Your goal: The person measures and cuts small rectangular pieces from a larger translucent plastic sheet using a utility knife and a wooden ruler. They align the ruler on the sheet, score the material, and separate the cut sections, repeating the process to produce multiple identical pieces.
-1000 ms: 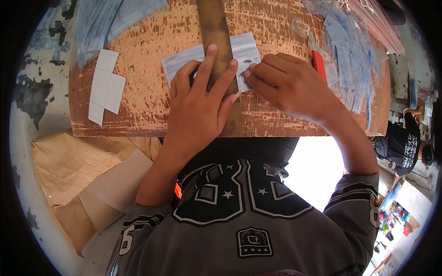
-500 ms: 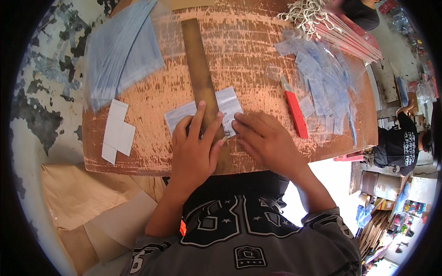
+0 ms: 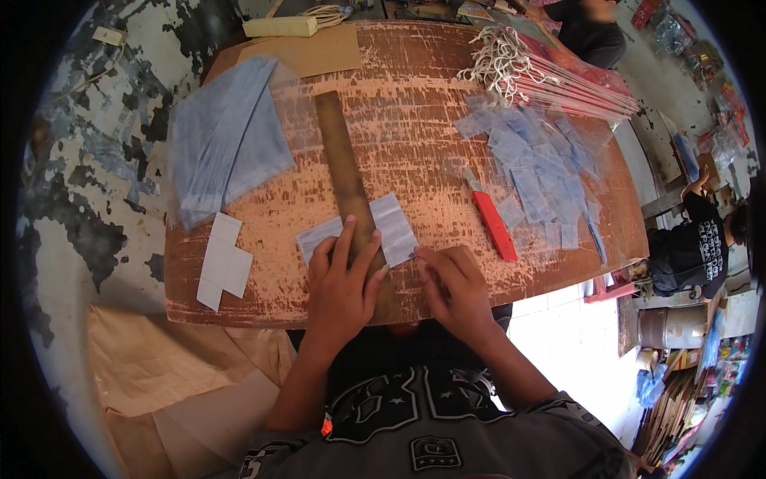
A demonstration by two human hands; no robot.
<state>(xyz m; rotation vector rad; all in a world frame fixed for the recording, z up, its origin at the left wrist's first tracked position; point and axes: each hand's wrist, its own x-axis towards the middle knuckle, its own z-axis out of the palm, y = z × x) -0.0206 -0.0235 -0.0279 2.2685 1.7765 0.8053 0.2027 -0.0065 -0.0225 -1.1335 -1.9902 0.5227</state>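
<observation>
Wooden and worn, the surface (image 3: pixel 415 120) shows orange-brown paint rubbed through in pale streaks. A long brown wooden strip (image 3: pixel 343 176) lies along its middle, running from the far part toward the near edge. Under the strip, close to the near edge, lies a pale blue-white sheet (image 3: pixel 395 227) that sticks out on both sides of it.

The left hand (image 3: pixel 341 289) lies flat on the strip and the sheet, fingers (image 3: pixel 345 239) spread and pressing down, holding nothing between them. The right hand (image 3: pixel 455 291) rests just beside it toward the right, at the sheet's near right corner; its fingers are curled together with the tips on the sheet's edge, though I cannot tell whether they pinch it or only press.

A red utility knife (image 3: pixel 491 219) lies on the surface just right of the sheet, apart from both hands. Beyond it, toward the right edge, a loose heap of small clear bluish bags (image 3: pixel 542 168) is spread out. At the far right corner rests a bundle of red sticks with white string loops (image 3: pixel 550 68). Toward the left edge sits a stack of larger bluish plastic sheets (image 3: pixel 223 144), and near the near left corner lie some white paper pieces (image 3: pixel 223 263). A tan cardboard sheet (image 3: pixel 307 52) lies at the far edge.
</observation>
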